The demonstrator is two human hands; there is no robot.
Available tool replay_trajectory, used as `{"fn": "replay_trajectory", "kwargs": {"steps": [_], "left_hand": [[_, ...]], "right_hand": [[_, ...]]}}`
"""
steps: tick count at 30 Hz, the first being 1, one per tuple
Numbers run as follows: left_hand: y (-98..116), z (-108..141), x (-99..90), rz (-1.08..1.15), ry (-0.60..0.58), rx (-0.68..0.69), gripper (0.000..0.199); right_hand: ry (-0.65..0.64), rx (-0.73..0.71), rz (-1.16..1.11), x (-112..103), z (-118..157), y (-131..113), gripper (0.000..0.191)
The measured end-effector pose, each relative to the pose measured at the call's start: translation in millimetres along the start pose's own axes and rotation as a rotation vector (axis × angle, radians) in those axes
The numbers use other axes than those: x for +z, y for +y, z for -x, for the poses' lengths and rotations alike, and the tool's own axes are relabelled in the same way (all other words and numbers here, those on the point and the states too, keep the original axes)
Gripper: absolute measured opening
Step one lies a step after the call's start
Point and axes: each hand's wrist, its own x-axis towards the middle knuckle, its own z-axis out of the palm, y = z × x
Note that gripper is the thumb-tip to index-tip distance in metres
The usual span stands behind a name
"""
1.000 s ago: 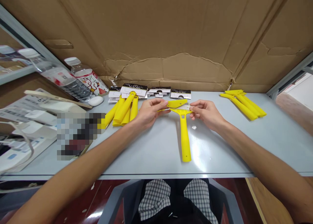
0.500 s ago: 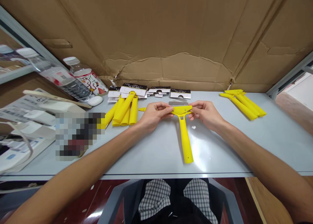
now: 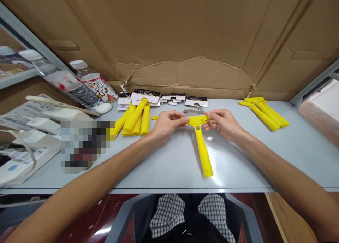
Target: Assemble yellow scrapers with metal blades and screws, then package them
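Between my hands is a yellow scraper (image 3: pixel 203 149), its wide head away from me and its handle pointing towards me. My left hand (image 3: pixel 171 124) pinches the left end of the head between thumb and fingers. The right end is pinched by my right hand (image 3: pixel 221 123). Just beyond the head lie thin metal blades (image 3: pixel 194 112); whether one touches the scraper I cannot tell. To the left of my left hand sits a pile of yellow scraper handles (image 3: pixel 135 119). Part of another yellow piece (image 3: pixel 154 118) sticks out behind my left hand.
Black-and-white printed cards (image 3: pixel 196 101) lie along the cardboard wall (image 3: pixel 182 31). More yellow scrapers (image 3: pixel 265 112) rest at the right. Plastic bottles (image 3: pixel 96 84), a wooden stick (image 3: pixel 62 106) and white boxes (image 3: pixel 34 144) crowd the left side. A small white scrap (image 3: pixel 209 138) is near my right hand.
The scraper's handle end has swung slightly to the right. Both hands keep their pinch on the head; the view has shifted a little.
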Motion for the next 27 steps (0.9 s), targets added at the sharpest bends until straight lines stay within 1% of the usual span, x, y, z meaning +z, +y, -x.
{"fn": "replay_trajectory", "kwargs": {"steps": [2,4,6,9,11,14,17,19,27], "left_hand": [[1,1,0.4,-0.004,-0.006,0.001,0.031],[1,1,0.6,0.000,-0.006,-0.004,0.032],[1,1,0.5,0.009,-0.002,-0.009,0.036],[-2,0,-0.2,0.027,-0.006,-0.015,0.047],[-6,-2,-0.8,0.051,-0.013,-0.021,0.049],[-11,-6,-2.0,0.148,-0.032,-0.050,0.035],[-13,-9,-3.8,0.214,-0.105,-0.137,0.019],[-13,-10,-4.8,0.212,-0.138,-0.177,0.012],[-13,-7,-3.6,0.194,-0.097,-0.165,0.008]], "right_hand": [[-0.015,-0.019,0.008,-1,0,1,0.012],[-0.001,-0.014,0.019,-1,1,1,0.018],[0.022,-0.002,0.028,-1,1,2,0.022],[0.026,-0.005,0.043,-2,0,2,0.020],[0.021,-0.012,0.051,-2,0,2,0.019],[0.026,-0.019,0.057,-2,0,1,0.015],[0.047,-0.018,0.053,-2,1,-1,0.011],[0.052,-0.019,0.045,-2,1,-2,0.010],[0.039,-0.031,0.042,-2,1,-1,0.007]]}}
